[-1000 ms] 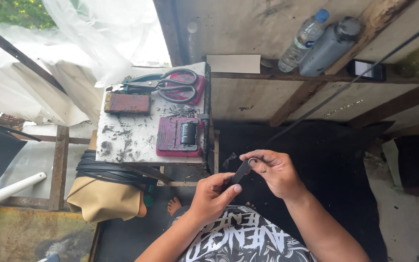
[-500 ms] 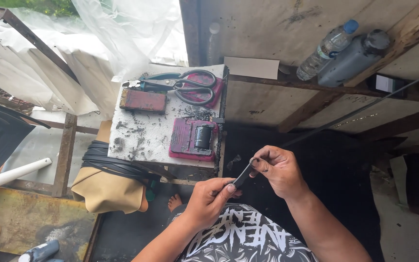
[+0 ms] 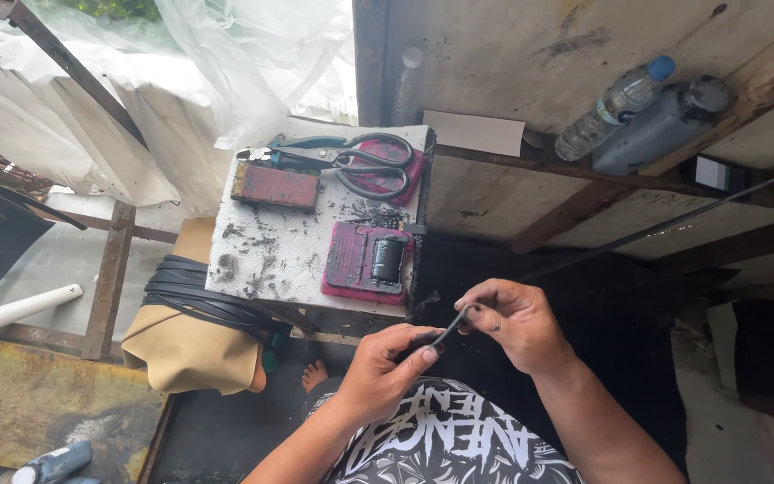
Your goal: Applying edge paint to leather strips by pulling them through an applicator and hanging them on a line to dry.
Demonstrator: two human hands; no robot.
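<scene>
Strip [image 3: 451, 328] ends hidden btwn both grips' fingers [image 3: 423, 345]

Clear plastic bottle [image 3: 614, 105] with blue cap, lying on the shelf, labelled band around it. Beside it, dark grey bottle [image 3: 658, 130]. Small white label [image 3: 711, 173] just below.

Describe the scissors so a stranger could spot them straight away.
Start at the small white block table in front of the person. The scissors lie along its far edge, handles resting on a pink pad. They are the only tool there with two big dark loop handles and teal-tinted blades.
</scene>
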